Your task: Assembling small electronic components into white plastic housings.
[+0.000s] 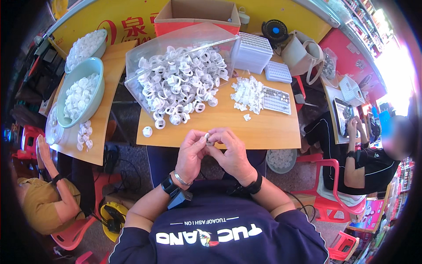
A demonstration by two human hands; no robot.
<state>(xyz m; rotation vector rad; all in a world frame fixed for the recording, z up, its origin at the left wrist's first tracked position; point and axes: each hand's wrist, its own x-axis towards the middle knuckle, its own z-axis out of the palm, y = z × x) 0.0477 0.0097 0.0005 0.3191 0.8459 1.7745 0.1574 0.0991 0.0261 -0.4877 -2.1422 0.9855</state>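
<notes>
My left hand (pixel 192 152) and my right hand (pixel 229 152) meet just off the table's near edge, fingertips pinched together. Between them is a small white plastic part (pixel 207 137) with a dark spot, mostly covered by fingers. Beyond my hands, a heap of white ring-shaped plastic parts (pixel 180 79) spills from a tilted clear bin (pixel 136 90). One loose white part (pixel 147 131) lies at the table's left front. Right of the heap are a pile of small flat white pieces (pixel 249 92) and a tray (pixel 276 100) of small round metallic pieces.
Stacked white trays (pixel 252 53), a cardboard box (pixel 198 13), a small fan (pixel 274 31) and a pale bag (pixel 299 53) stand at the back. Green basins (pixel 99 90) of white parts sit on the left table. A person works on each side; a bucket (pixel 281 159) stands below right.
</notes>
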